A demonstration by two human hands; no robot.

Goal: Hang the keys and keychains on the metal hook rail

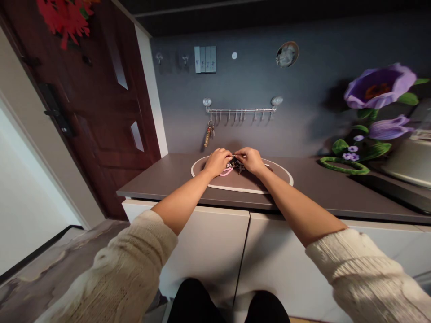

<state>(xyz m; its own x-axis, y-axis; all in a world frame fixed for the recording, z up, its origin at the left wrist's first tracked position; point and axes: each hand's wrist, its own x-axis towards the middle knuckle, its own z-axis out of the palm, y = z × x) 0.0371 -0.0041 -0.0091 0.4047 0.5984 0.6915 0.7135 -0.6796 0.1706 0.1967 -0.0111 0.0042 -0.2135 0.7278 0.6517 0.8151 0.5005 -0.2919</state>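
Observation:
My left hand (pixel 220 160) and my right hand (pixel 250 159) come close together over an oval mat (pixel 242 181) with a pale rim. Both have their fingers closed, pinching at a dark bunch of keys (pixel 240 167) between them. The fingertips are partly hidden, and the exact part each one grips is too small to tell. A pink cord loop (pixel 226 172) lies below my left fingers. To the right of my right wrist, a thin pale stick-like item (pixel 267 165) shows on the mat.
On the wall above, a clear hook rail (pixel 240 110) carries a set of keys with a gold tag (pixel 208 136). Purple fabric flowers (pixel 380 87) stand on the countertop (pixel 306 179) at right, beside a pale lampshade-like object (pixel 412 157). A dark red door (pixel 111 89) is at left.

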